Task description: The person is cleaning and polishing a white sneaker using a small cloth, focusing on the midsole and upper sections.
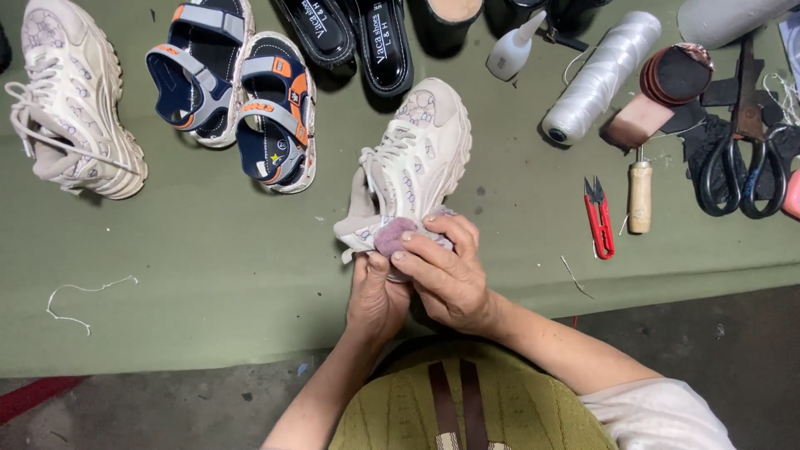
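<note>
- the left hand (377,293) and the right hand (446,271) are both closed around the heel end of a cream shoe (414,167), pressing a small purple pad (395,235) there.
- the shoe lies on the green bench (208,275), toe pointing away.
- it looks like the heel is being worked on; next the hands would need a firm, steady hold.
- counted: two cream shoes, the other one (71,96) far left.
- two blue sandals (237,92), two black sandals (350,37).
- one white thread spool (600,75), one red snips (598,218), one black scissors (744,158), one wooden-handled awl (640,193).
</note>
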